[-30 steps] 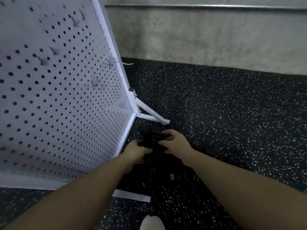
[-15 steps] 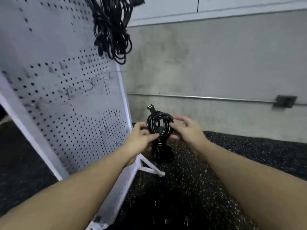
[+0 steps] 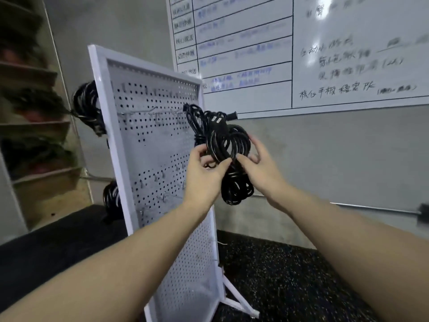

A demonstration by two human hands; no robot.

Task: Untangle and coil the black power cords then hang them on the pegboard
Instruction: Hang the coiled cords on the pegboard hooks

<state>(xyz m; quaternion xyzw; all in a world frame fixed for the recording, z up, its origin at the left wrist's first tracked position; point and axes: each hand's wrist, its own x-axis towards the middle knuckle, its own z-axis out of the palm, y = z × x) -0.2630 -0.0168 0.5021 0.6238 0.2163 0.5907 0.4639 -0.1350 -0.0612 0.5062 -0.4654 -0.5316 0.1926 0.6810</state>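
Black rubbery coiled power cord (image 3: pixel 228 159), glossy round loops, pinched between curled left hand (image 3: pixel 204 175) fingers and right hand (image 3: pixel 260 168) fingertips; beyond the knuckles, white perforated metal pegboard (image 3: pixel 160 173) with hanging cord bundle (image 3: pixel 204 122).

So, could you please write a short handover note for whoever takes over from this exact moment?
Left hand: grips the coiled cord from the left.
Right hand: pinches the same coil from the right.
The coil is held up at the right edge of the pegboard, just below a hung cord near the top.
Done: more cords hang behind the board's left edge, upper and lower.
Left: hang this coil on a free hook. Whether more cords lie on the floor cannot be told.
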